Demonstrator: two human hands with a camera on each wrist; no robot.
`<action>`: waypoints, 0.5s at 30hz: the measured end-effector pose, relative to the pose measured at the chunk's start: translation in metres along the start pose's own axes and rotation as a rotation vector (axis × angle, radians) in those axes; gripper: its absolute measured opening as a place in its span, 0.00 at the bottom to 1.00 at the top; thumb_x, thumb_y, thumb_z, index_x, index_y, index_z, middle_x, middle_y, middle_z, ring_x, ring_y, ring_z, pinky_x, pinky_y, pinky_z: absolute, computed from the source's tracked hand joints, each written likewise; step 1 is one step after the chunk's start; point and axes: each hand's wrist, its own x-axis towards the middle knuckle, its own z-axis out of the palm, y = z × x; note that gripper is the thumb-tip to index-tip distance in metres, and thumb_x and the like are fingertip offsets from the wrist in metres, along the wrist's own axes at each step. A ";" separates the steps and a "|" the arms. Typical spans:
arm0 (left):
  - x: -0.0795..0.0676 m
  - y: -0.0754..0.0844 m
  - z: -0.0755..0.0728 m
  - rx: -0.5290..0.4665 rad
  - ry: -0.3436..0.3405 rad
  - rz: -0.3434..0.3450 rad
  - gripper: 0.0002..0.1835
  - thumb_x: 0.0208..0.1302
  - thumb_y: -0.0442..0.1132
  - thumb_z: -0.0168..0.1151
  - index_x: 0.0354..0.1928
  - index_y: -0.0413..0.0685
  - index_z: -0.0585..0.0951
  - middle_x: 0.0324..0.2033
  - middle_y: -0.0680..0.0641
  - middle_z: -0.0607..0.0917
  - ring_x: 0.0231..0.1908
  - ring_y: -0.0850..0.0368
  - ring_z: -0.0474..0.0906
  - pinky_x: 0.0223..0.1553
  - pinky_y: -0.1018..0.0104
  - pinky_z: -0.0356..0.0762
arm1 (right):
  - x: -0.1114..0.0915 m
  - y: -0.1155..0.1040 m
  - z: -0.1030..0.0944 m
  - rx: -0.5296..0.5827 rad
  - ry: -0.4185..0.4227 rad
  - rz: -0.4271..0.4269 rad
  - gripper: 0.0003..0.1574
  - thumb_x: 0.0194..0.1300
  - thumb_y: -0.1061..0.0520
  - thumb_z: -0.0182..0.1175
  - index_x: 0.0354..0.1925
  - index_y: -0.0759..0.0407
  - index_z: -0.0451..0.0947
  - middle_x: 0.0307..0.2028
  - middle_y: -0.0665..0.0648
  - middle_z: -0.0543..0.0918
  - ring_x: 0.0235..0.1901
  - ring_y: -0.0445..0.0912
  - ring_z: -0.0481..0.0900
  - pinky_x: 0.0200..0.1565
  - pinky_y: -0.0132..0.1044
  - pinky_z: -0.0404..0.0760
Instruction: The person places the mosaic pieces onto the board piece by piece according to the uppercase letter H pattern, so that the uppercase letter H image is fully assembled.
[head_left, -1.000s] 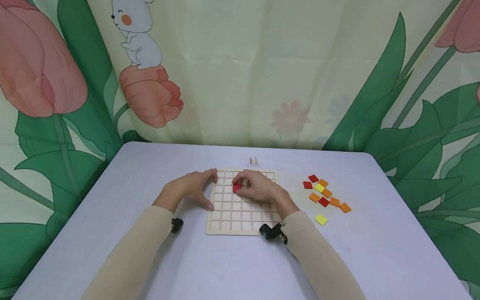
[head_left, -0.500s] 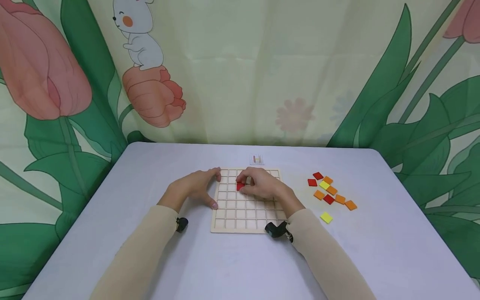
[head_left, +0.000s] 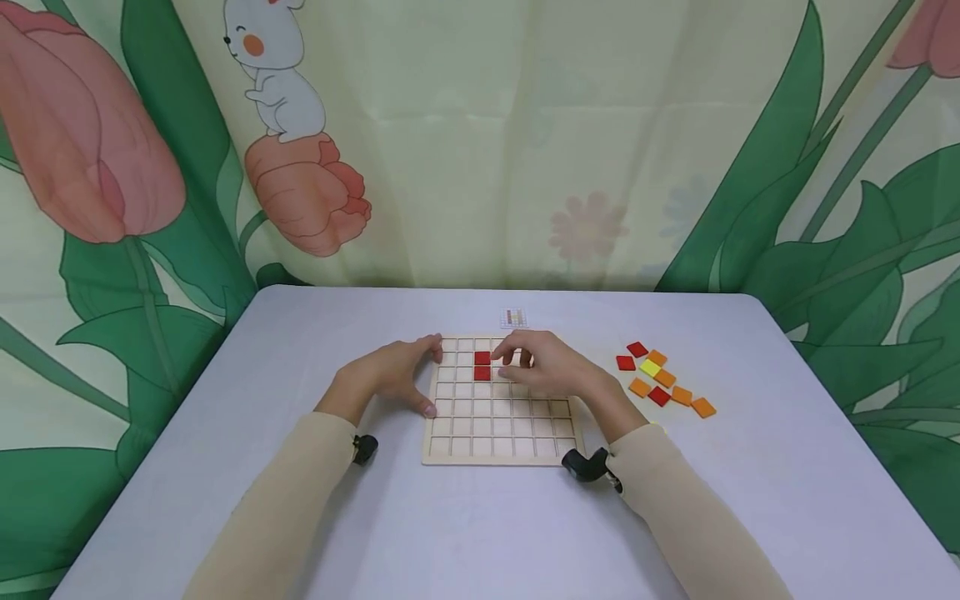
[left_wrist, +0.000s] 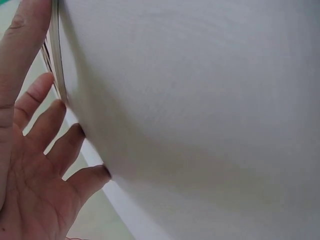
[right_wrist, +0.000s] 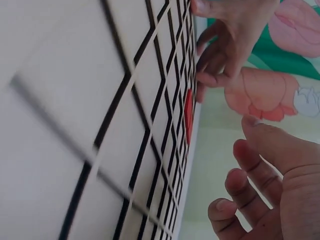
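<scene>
A pale wooden grid board (head_left: 487, 430) lies on the table with two red square tiles, the far one (head_left: 482, 357) and the near one (head_left: 482, 373), in neighbouring cells of one column. My left hand (head_left: 390, 369) rests at the board's left edge, thumb and fingers spread apart; the left wrist view shows its straight fingers (left_wrist: 47, 122). Just right of the tiles, my right hand (head_left: 553, 365) hovers over the board with fingers loosely bent and nothing between them. In the right wrist view the red tiles (right_wrist: 189, 117) show edge-on beyond the parted fingers.
Several loose red, orange (head_left: 682, 396) and yellow (head_left: 649, 367) tiles lie right of the board. A small printed card (head_left: 513, 317) with a coloured grid sits behind it. A patterned curtain (head_left: 465, 167) hangs behind the white table (head_left: 420, 533).
My right hand has let go of the near red tile and moved right, uncovering both red tiles. The left hand stays at the board's edge. The head view has shifted slightly.
</scene>
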 end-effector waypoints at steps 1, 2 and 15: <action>0.000 0.000 -0.001 0.001 0.002 0.005 0.51 0.34 0.62 0.87 0.62 0.66 0.69 0.70 0.47 0.72 0.57 0.51 0.73 0.62 0.50 0.73 | -0.003 0.002 -0.003 -0.009 0.003 0.005 0.16 0.70 0.56 0.66 0.55 0.55 0.83 0.42 0.47 0.82 0.33 0.45 0.77 0.38 0.38 0.79; 0.000 0.001 -0.002 0.001 0.006 0.007 0.51 0.34 0.61 0.87 0.62 0.66 0.69 0.70 0.47 0.71 0.57 0.51 0.73 0.62 0.50 0.72 | -0.005 0.003 -0.007 -0.011 0.005 0.006 0.16 0.70 0.57 0.66 0.54 0.56 0.83 0.42 0.48 0.82 0.33 0.45 0.77 0.38 0.38 0.79; -0.002 0.003 0.001 -0.036 0.003 -0.005 0.51 0.34 0.61 0.88 0.63 0.65 0.70 0.73 0.48 0.69 0.61 0.50 0.72 0.65 0.47 0.71 | -0.056 0.030 -0.028 -0.046 0.213 -0.016 0.12 0.67 0.58 0.70 0.49 0.57 0.85 0.46 0.51 0.82 0.31 0.43 0.76 0.34 0.35 0.78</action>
